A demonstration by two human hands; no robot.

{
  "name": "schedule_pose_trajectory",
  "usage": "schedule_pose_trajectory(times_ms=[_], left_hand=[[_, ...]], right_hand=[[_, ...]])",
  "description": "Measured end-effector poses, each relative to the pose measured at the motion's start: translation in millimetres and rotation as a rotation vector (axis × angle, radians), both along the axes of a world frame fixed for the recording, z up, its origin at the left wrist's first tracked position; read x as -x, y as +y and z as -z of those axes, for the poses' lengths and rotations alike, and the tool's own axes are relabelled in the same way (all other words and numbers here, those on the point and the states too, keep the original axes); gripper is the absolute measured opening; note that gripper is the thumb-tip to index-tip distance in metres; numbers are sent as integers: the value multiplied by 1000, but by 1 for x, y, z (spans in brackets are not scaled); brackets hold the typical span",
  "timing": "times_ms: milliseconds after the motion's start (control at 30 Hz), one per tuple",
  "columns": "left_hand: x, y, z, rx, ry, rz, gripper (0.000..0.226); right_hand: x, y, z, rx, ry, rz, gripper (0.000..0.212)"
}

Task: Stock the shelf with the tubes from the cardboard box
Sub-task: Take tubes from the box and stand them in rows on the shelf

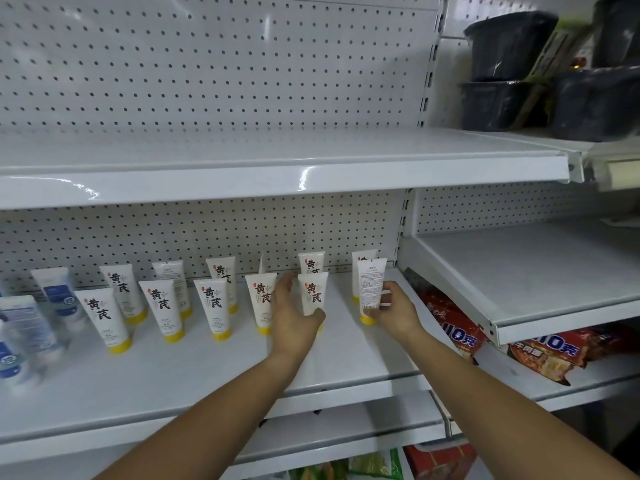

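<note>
Tubes (pixel 162 308) with yellow caps stand cap-down in two rows on the white shelf (pixel 207 368), running leftward from the slotted upright (pixel 401 230). My left hand (pixel 292 317) is curled round the front-row tube (pixel 313 294), thumb on one side and fingers (pixel 284 287) on the other; it stands straight with its black lettering facing me, near the upright on its left. My right hand (pixel 394 308) pinches the back-label tube (pixel 371 282), nearer the upright, with its fine-print side toward me and its cap touching or just above the shelf, I cannot tell which. The rear tube (pixel 363 259) stands right behind it, just beside the upright's foot. Far left of the upright, blue-and-white tubes (pixel 20 341) stand blurred at the shelf's end. Right of the upright, red noodle packs (pixel 540 355) lie on a lower shelf (pixel 588 382), and black tubs (pixel 505 64) are stacked high up on that side. An upper shelf (pixel 242 157) spans above, meeting the upright.
</note>
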State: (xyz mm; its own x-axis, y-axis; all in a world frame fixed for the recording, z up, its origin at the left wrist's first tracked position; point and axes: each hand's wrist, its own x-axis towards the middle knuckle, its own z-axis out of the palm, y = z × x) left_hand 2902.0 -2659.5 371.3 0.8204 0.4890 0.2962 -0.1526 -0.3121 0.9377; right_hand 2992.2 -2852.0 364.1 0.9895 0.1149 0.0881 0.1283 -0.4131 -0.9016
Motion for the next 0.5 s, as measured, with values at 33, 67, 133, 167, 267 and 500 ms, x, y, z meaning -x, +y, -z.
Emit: schedule_pose_trajectory(times_ms=[33, 67, 133, 167, 267, 500], left_hand=[[3, -4, -9, -36, -69, -4, 81], [5, -9, -19, -71, -144, 7, 77], [3, -19, -40, -104, -264, 70, 68], [-1, -24, -49, -110, -292, 105, 63], [-20, -38, -69, -129, -248, 202, 55], [-66, -57, -63, -202, -59, 263, 47]], right_hand=[[0, 0, 0, 0, -1, -1, 50], [0, -1, 0, -6, 1, -1, 50], [-1, -1, 1, -14, 3, -2, 50], [0, -2, 1, -12, 1, -5, 49], [-2, -2, 5, -25, -7, -4, 48], [-9, -3, 8, -61, -18, 1, 45]])
